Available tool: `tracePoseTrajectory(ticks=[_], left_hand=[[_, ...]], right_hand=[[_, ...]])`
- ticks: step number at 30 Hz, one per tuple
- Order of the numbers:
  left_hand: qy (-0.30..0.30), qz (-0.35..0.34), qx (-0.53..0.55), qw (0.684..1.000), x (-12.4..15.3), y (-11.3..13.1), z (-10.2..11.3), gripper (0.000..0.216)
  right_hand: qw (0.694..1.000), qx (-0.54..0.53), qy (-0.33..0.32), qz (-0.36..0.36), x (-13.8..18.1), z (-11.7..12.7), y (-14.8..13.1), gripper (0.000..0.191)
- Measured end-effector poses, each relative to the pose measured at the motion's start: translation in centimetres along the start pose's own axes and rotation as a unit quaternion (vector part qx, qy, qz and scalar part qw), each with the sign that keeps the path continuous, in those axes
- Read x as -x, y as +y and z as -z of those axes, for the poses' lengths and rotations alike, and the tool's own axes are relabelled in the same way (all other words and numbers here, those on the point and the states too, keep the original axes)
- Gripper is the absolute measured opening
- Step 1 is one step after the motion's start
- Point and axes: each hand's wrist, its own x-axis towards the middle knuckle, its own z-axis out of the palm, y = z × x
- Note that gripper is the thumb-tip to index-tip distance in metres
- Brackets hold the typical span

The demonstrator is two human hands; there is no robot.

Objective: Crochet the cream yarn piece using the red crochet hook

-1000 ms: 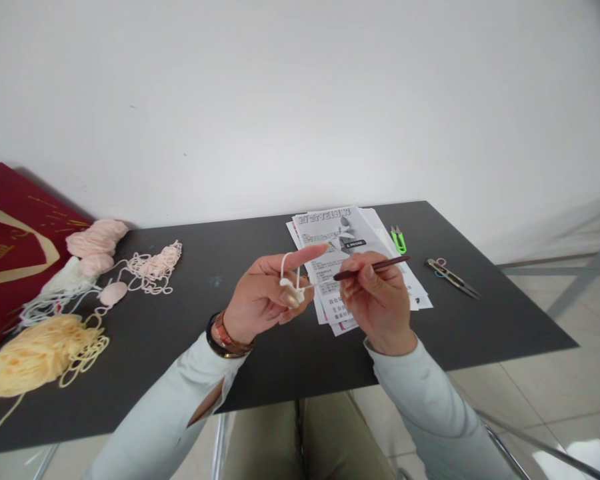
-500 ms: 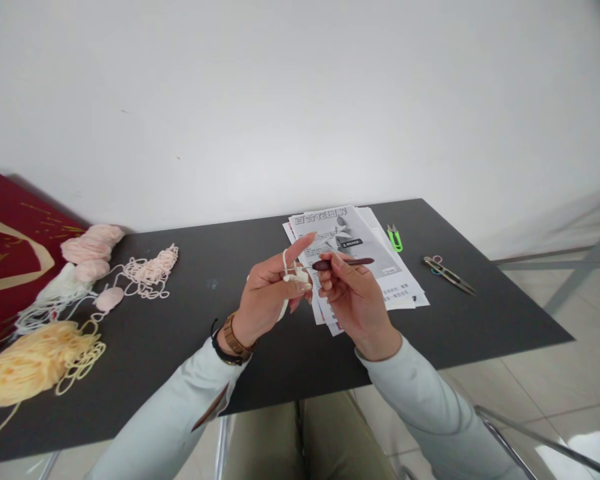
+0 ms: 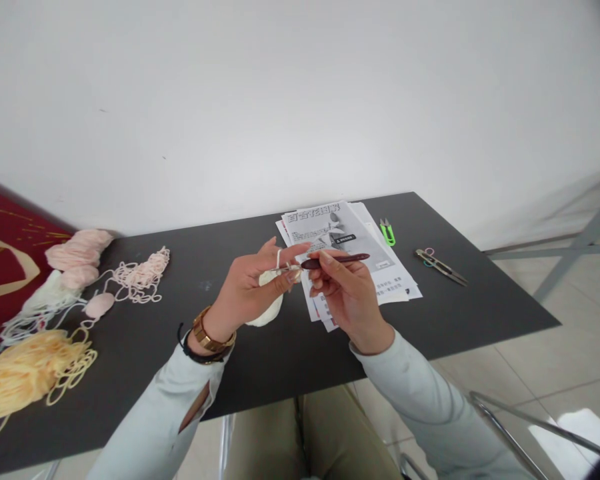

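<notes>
My left hand [image 3: 245, 287] is closed, pinching a small piece of white yarn work [image 3: 295, 275] between thumb and fingers. A strand of the same yarn [image 3: 279, 257] loops over its raised index finger. My right hand [image 3: 349, 297] grips the dark brown handle of a crochet hook [image 3: 339, 261] like a pen. The hook's thin metal shaft points left and meets the yarn at my left fingertips; how the tip sits in the stitch is too small to tell. Behind the left hand lies a white ball of yarn [image 3: 266, 312], partly hidden.
Printed sheets [image 3: 395, 280] lie under and beyond my right hand on the dark table [image 3: 180, 347]. Green thread snips [image 3: 387, 233] and metal snips [image 3: 440, 267] rest to the right. Pink yarn [image 3: 80, 257], yellow yarn [image 3: 25, 373] and a red bag [image 3: 15, 233] are at left.
My left hand has turned and shifted left, with its index finger lowered. The hook's shaft now lies at the yarn in the left fingers. The white yarn ball shows more.
</notes>
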Motion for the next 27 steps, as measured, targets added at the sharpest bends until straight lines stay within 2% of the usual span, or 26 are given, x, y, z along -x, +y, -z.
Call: tracePoseTrajectory(ticks=[4,7,11,15,20,22,25,27], left_hand=[[0.015,0.03,0.067,0.997,0.2,-0.5,-0.6,0.051],[0.062,0.055,0.153,0.985,0.3,-1.0,-1.8,0.059],[0.12,0.082,0.246,0.958,0.5,-1.1,-3.2,0.067],[0.147,0.1,0.272,0.946,0.7,-0.6,-4.0,0.077],[0.138,0.091,0.293,0.942,0.7,-0.2,-4.2,0.083],[0.146,0.091,0.286,0.943,0.7,-0.3,-4.4,0.082],[0.158,0.092,0.28,0.942,0.8,-0.5,-4.7,0.082],[0.157,0.085,0.292,0.94,0.9,-0.6,-4.9,0.08]], right_hand=[[1.0,0.007,0.024,0.007,-0.1,-0.1,-0.2,0.02],[0.999,0.011,0.043,0.016,-0.1,-0.1,-0.2,0.021],[0.993,0.05,0.067,0.082,0.3,-0.1,0.2,0.017],[0.984,0.079,0.079,0.139,0.6,-0.1,0.6,0.012],[0.991,0.048,0.069,0.103,0.2,0.0,0.6,0.014],[0.989,0.065,0.073,0.111,0.1,0.0,0.6,0.013],[0.968,0.147,0.077,0.189,0.5,0.0,0.9,0.009],[0.929,0.239,0.051,0.277,1.0,0.1,1.1,0.014]])
